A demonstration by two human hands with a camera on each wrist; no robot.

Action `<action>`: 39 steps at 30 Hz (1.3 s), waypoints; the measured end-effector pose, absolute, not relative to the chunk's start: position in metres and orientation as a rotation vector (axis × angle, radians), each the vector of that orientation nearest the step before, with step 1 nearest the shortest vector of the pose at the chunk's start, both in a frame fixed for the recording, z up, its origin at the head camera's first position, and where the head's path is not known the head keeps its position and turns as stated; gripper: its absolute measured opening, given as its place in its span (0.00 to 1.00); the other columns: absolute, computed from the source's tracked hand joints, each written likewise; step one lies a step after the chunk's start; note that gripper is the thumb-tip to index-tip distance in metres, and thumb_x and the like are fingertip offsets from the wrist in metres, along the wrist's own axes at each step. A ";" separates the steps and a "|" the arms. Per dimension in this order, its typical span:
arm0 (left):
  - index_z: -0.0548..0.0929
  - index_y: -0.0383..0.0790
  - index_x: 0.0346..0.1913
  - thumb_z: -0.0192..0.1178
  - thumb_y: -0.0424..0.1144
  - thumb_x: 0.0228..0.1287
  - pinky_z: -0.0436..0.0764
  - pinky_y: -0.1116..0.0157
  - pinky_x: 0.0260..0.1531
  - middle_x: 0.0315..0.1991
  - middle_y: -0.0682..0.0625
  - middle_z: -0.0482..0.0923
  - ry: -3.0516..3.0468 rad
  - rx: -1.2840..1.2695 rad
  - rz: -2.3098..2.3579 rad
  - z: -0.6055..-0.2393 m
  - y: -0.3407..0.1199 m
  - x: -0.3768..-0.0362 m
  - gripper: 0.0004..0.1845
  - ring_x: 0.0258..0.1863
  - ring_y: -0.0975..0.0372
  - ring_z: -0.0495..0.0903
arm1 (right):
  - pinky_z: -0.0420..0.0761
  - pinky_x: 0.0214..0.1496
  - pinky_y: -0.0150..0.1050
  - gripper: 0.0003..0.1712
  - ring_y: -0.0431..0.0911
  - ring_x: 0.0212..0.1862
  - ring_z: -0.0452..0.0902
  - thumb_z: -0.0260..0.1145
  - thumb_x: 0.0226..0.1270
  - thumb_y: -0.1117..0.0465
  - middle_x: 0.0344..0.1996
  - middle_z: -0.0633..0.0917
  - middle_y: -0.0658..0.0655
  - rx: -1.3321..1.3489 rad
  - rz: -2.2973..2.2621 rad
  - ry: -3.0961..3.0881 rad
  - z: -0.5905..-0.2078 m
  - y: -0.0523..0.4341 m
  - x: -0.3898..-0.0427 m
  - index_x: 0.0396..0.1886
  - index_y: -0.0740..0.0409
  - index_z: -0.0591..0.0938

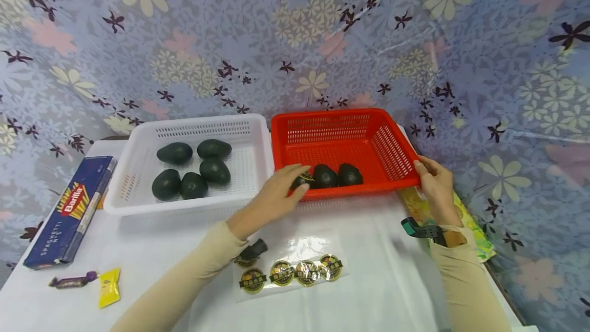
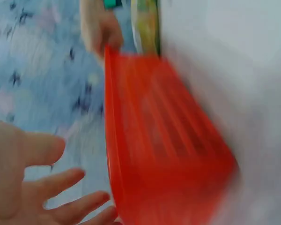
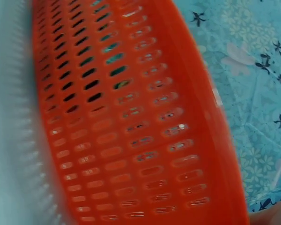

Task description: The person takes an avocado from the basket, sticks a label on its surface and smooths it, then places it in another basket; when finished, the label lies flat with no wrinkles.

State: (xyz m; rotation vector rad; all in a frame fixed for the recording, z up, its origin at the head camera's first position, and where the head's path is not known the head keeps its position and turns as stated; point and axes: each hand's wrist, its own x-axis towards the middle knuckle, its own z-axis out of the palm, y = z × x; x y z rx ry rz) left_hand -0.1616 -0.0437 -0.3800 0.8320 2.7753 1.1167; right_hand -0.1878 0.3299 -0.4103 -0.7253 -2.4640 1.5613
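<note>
A red basket (image 1: 332, 116) stands on the white table beside a white basket (image 1: 193, 121). Three dark avocados lie along its front wall; the left one (image 1: 304, 179) bears a round gold and black sticker. My left hand (image 1: 292, 182) reaches over the front rim with straight fingers, touching that stickered avocado. The blurred left wrist view shows the left hand (image 2: 42, 187) with fingers spread beside the red basket (image 2: 164, 140). My right hand (image 1: 428, 173) grips the basket's right front corner. The slotted wall of the red basket (image 3: 112, 117) fills the right wrist view.
Several avocados (image 1: 193, 186) lie in the white basket. A clear sheet of round stickers (image 1: 290, 273) lies near the front. A blue spaghetti box (image 1: 69, 211), a purple sweet (image 1: 74, 282) and a yellow packet (image 1: 109, 287) lie at the left. A colourful packet (image 1: 465, 219) lies under my right wrist.
</note>
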 end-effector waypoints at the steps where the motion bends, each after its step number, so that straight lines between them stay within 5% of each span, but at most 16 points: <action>1: 0.70 0.38 0.72 0.53 0.41 0.75 0.61 0.45 0.76 0.73 0.39 0.68 2.833 0.806 1.194 -0.381 -0.062 -0.157 0.25 0.74 0.45 0.65 | 0.79 0.34 0.32 0.31 0.33 0.36 0.76 0.52 0.78 0.42 0.55 0.78 0.50 -0.726 1.538 -2.484 -0.410 0.329 -0.188 0.75 0.47 0.69; 4: 0.74 0.36 0.68 0.55 0.36 0.73 0.64 0.46 0.74 0.69 0.39 0.74 3.038 0.623 1.381 -0.381 -0.116 -0.147 0.23 0.71 0.45 0.69 | 0.79 0.42 0.36 0.30 0.44 0.47 0.77 0.52 0.79 0.47 0.64 0.76 0.61 -0.643 1.346 -2.578 -0.406 0.325 -0.190 0.75 0.50 0.69; 10: 0.80 0.32 0.60 0.55 0.29 0.69 0.63 0.43 0.72 0.61 0.32 0.77 3.395 0.023 1.497 -0.384 -0.212 -0.140 0.18 0.68 0.38 0.69 | 0.65 0.66 0.62 0.25 0.68 0.65 0.65 0.63 0.71 0.64 0.61 0.72 0.74 -0.238 0.853 -2.603 -0.386 0.292 -0.191 0.66 0.65 0.76; 19: 0.78 0.31 0.64 0.45 0.32 0.74 0.65 0.41 0.70 0.63 0.30 0.76 3.346 -0.821 1.390 -0.397 -0.297 -0.143 0.21 0.67 0.36 0.71 | 0.74 0.68 0.56 0.20 0.58 0.62 0.75 0.70 0.67 0.60 0.57 0.81 0.62 0.720 0.913 -2.740 -0.350 0.146 -0.209 0.57 0.61 0.83; 26: 0.77 0.35 0.66 0.38 0.29 0.75 0.69 0.42 0.69 0.66 0.35 0.75 3.172 -0.926 1.566 -0.415 -0.314 -0.141 0.24 0.68 0.40 0.73 | 0.79 0.65 0.44 0.20 0.52 0.58 0.80 0.65 0.72 0.57 0.58 0.84 0.57 1.297 0.663 -2.906 -0.337 0.036 -0.253 0.60 0.58 0.82; 35: 0.79 0.36 0.65 0.38 0.30 0.77 0.71 0.43 0.66 0.65 0.33 0.76 3.199 -0.865 1.588 -0.426 -0.313 -0.142 0.23 0.63 0.40 0.75 | 0.78 0.66 0.42 0.19 0.48 0.60 0.78 0.60 0.75 0.59 0.59 0.81 0.53 1.272 0.008 -2.941 -0.344 -0.039 -0.294 0.62 0.51 0.80; 39: 0.79 0.37 0.65 0.38 0.30 0.77 0.70 0.43 0.69 0.64 0.33 0.76 3.207 -0.870 1.575 -0.424 -0.318 -0.140 0.23 0.66 0.40 0.74 | 0.77 0.69 0.42 0.22 0.49 0.64 0.76 0.66 0.70 0.61 0.63 0.79 0.54 1.313 -0.130 -2.865 -0.354 -0.063 -0.297 0.63 0.50 0.79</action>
